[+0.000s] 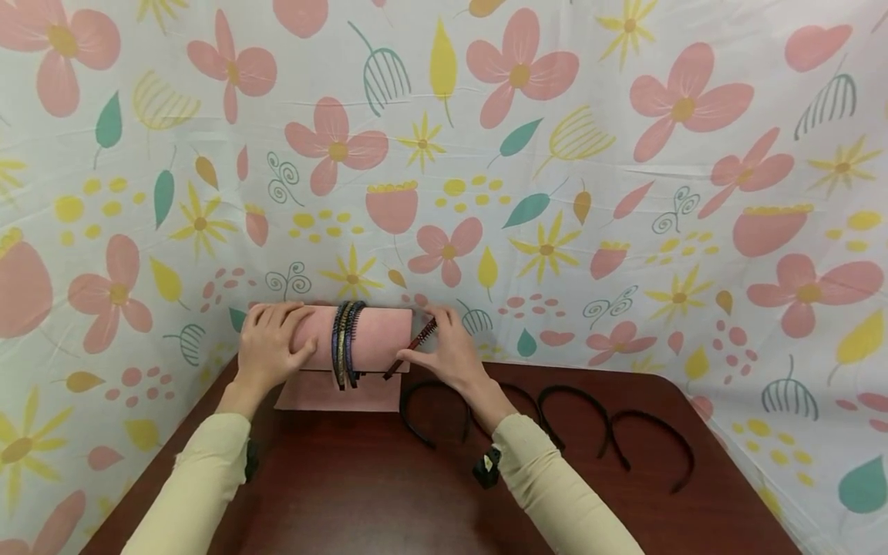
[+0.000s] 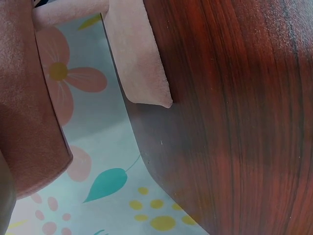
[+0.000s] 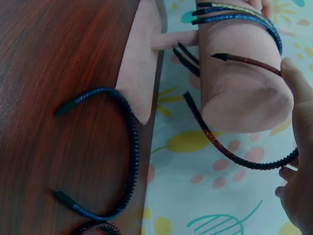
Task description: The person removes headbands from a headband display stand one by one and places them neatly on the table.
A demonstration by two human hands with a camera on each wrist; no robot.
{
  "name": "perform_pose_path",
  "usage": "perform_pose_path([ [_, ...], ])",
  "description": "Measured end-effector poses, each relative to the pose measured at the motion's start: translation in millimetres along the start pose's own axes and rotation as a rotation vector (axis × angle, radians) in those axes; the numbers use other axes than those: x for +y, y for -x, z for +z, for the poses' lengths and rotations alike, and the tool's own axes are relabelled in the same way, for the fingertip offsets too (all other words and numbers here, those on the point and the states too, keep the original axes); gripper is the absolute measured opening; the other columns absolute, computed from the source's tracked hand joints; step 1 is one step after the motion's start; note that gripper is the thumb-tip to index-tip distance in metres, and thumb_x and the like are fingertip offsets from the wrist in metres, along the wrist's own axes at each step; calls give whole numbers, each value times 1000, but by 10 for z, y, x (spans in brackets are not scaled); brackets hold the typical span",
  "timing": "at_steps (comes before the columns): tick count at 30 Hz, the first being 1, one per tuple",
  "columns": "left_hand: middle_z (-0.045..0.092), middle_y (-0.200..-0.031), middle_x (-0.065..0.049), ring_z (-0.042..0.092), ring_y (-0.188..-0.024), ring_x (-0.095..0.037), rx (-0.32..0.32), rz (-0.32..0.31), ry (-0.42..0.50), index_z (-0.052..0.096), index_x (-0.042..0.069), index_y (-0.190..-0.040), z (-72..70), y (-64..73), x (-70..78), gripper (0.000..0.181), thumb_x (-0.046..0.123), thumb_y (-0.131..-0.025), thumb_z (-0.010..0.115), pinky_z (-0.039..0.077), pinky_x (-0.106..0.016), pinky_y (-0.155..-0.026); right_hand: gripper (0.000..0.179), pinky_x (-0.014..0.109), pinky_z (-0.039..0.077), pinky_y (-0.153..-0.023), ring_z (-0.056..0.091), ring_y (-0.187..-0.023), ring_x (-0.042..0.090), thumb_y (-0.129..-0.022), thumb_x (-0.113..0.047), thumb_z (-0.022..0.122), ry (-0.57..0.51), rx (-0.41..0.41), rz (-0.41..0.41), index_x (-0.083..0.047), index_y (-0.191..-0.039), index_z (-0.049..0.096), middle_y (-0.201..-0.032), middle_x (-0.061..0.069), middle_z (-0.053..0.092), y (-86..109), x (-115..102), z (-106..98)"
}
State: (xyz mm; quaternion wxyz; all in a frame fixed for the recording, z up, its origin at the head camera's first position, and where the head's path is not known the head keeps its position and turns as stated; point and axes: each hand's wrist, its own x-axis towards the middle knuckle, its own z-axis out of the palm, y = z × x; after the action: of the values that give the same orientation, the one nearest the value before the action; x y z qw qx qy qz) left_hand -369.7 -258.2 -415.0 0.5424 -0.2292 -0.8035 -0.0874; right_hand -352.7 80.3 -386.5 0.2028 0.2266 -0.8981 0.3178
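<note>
- Within the right hand (image 1: 452, 356), pinched, the red headband (image 1: 419, 338) could spring loose if fingers slacken.
- Beneath the left hand (image 1: 272, 343), its fingers curved over, the pink stand (image 1: 383, 331) could tip if pushed unevenly.

Left hand (image 1: 267, 347): back uppermost, fingers bent forward, thumb (image 1: 303, 354) spread toward the right hand (image 1: 454, 358). Right hand: thumb and fingers opposed in a pinch, thumb directed toward the left hand. Behind each hand, bare left wrist (image 1: 238, 398) and right wrist (image 1: 488, 401); sleeved left forearm (image 1: 194, 478) and right forearm (image 1: 555, 478) converge forward.
</note>
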Motion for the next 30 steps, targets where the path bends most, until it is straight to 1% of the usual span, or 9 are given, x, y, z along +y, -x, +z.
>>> perform_pose_path([
  [3,68,-116,-16,62,-103,-37,2,5,-2,70,9,-116,15,-7,6,60,58,-92,46,42,-56,-99,92,45,53,-96,56,-119,30,-73,-57,80,-40,-7,23,-17,-146,41,-145,11,39,26,62,5],
  [7,68,-117,-16,62,-104,-37,1,14,2,70,10,-117,43,-4,18,60,58,-91,47,42,-56,-99,96,48,51,-100,52,-126,30,-73,-57,81,-53,0,38,-18,-148,37,-147,12,35,81,149,4],
  [12,68,-116,-16,62,-104,-37,12,10,11,71,10,-116,57,2,34,59,57,-90,47,43,-57,-99,95,49,47,-103,46,-128,29,-74,-55,81,-35,26,-22,-17,-149,36,-144,12,38,151,203,-33],
  [17,67,-117,-16,61,-104,-38,2,12,9,70,10,-117,46,5,33,58,57,-91,47,43,-58,-99,86,51,43,-103,44,-124,29,-76,-57,78,37,35,-90,-19,-145,43,-138,9,45,240,188,-49],
  [21,67,-116,-16,61,-102,-39,7,9,5,70,11,-117,-2,37,5,58,56,-91,47,43,-58,-98,79,56,40,-103,43,-124,33,-77,-60,75,88,12,-122,-22,-141,49,-137,7,47,325,140,6],
  [23,67,-115,-16,61,-102,-39,12,5,3,71,10,-116,-18,51,-5,58,56,-91,47,43,-57,-98,78,56,41,-101,42,-125,35,-77,-61,75,93,-16,-126,-23,-141,50,-139,8,47,369,115,22],
  [26,68,-115,-17,62,-101,-38,16,10,3,71,10,-116,-22,45,2,58,57,-91,47,43,-57,-97,79,55,44,-98,39,-125,35,-78,-60,74,87,-54,-119,-26,-144,48,-140,9,45,435,96,20],
  [30,68,-115,-17,62,-101,-39,23,11,8,71,10,-116,-3,7,23,57,56,-91,47,44,-58,-97,81,53,47,-93,37,-124,33,-79,-57,74,77,-85,-125,-30,-149,44,-135,8,45,517,93,-3],
])
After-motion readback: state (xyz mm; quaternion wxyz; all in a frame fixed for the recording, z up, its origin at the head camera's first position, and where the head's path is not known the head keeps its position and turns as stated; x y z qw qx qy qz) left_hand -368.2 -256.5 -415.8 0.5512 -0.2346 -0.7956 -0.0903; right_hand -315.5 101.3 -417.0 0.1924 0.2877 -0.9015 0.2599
